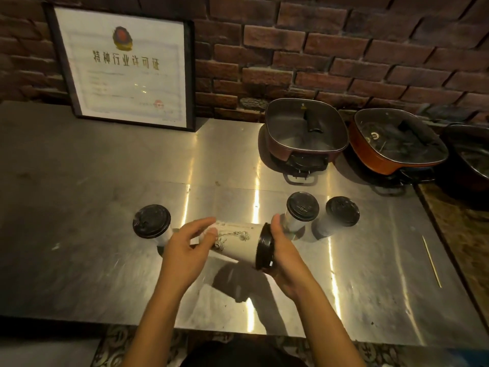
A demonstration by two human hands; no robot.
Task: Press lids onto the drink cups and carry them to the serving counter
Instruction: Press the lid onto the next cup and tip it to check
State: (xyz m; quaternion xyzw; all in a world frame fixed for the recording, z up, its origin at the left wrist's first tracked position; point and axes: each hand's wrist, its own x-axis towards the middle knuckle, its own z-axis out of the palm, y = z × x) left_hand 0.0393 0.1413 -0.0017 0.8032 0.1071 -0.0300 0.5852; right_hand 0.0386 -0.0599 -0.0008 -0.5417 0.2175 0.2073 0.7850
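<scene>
A white paper cup [236,241] with a dark drawing lies sideways in the air above the steel counter [92,207]. My left hand [185,247] grips its base end. A black lid [264,247] sits on its mouth, and my right hand [283,250] cups that lid with the thumb over the rim. Three more lidded cups stand upright: one at the left [152,221], two at the right [302,207] [342,211].
Two lidded electric pots [304,128] [397,141] stand at the back right, and a third pot [471,160] shows at the right edge. A framed certificate [124,67] leans on the brick wall. A thin wooden stick [431,260] lies at the right.
</scene>
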